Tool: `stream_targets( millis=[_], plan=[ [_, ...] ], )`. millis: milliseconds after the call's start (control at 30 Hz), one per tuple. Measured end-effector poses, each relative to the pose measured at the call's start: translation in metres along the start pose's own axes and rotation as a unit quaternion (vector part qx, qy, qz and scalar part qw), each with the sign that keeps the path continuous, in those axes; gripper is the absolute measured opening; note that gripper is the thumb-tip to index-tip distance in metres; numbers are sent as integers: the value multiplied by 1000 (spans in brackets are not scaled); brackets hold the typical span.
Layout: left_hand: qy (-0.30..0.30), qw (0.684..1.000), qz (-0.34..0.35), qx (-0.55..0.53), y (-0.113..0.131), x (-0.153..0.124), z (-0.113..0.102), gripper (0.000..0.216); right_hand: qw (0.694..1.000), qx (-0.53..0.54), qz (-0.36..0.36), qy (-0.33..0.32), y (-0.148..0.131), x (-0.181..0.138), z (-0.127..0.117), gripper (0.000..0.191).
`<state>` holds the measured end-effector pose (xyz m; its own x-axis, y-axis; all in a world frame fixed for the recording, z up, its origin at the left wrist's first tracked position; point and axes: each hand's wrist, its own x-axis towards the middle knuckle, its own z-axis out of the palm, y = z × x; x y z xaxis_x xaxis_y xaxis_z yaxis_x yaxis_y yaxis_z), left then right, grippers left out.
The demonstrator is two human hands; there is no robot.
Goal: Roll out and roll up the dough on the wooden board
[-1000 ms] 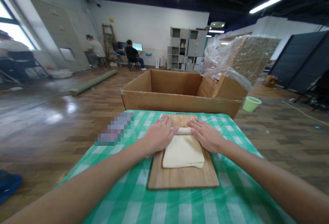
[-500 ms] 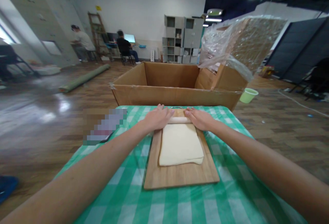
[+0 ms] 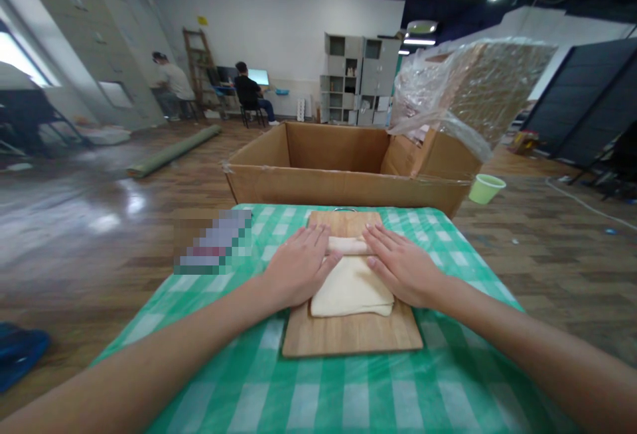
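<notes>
A pale sheet of dough (image 3: 352,288) lies on a wooden cutting board (image 3: 351,332) on a green-and-white checked tablecloth (image 3: 308,387). A light wooden rolling pin (image 3: 348,245) rests across the dough's far part. My left hand (image 3: 298,267) lies flat on the pin's left end, fingers stretched out. My right hand (image 3: 401,266) lies flat on the right end, fingers also stretched out. Both palms press down on the pin and partly cover the dough's side edges.
A big open cardboard box (image 3: 348,168) stands just beyond the table's far edge, with a plastic-wrapped carton (image 3: 472,92) at its right. A green cup (image 3: 486,188) sits on the floor. A blurred object (image 3: 213,241) lies at the table's left. Two people sit far back.
The rolling pin and both hands went away to the board's far end, then came back toward me over the dough. The hands stayed flat on the pin.
</notes>
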<state>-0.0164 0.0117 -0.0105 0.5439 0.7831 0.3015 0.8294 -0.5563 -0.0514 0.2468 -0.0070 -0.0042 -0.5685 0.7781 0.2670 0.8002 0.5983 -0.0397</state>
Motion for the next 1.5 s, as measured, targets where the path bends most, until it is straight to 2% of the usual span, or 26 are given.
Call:
stream_targets(
  millis=[167,333,467,567,667,767,900,1033,1133,1233,1333,1433,1500],
  plan=[
    [-8,1000,-6,-10,3,-6,-1,68,1000,14,0,-1,-2,-6,0,67],
    [-7,1000,-14,-7,-7,19,7,59,999,12,21,-21,10,21,4,67],
    [-14,1000,8,10,-17,37,12,49,998,-7,55,-39,15,39,1,64],
    [-37,999,-8,28,-19,48,12,46,993,-19,93,-64,15,48,-2,62],
    [-46,998,-17,41,-17,51,10,46,991,-31,115,-60,14,50,-3,62],
    [-18,999,-11,34,-12,42,8,49,995,-16,94,-36,11,43,-1,62],
    [33,999,-14,8,0,13,5,54,999,-5,39,-10,2,15,2,65],
    [22,1000,-3,-17,15,-23,-6,66,1000,-6,0,6,-15,-21,2,71],
    [7,1000,1,-26,20,-35,-12,70,1000,5,-17,7,-20,-33,1,73],
    [6,1000,-5,-25,16,-23,-9,72,1000,17,-8,-1,-11,-19,1,72],
    [4,1000,-17,-25,5,5,-2,72,999,33,18,-32,5,12,0,71],
    [0,999,-29,-25,-3,29,3,65,996,38,54,-57,15,37,-2,69],
    [3,999,-35,-24,-5,35,4,60,996,31,65,-55,16,42,-1,67]
  ],
)
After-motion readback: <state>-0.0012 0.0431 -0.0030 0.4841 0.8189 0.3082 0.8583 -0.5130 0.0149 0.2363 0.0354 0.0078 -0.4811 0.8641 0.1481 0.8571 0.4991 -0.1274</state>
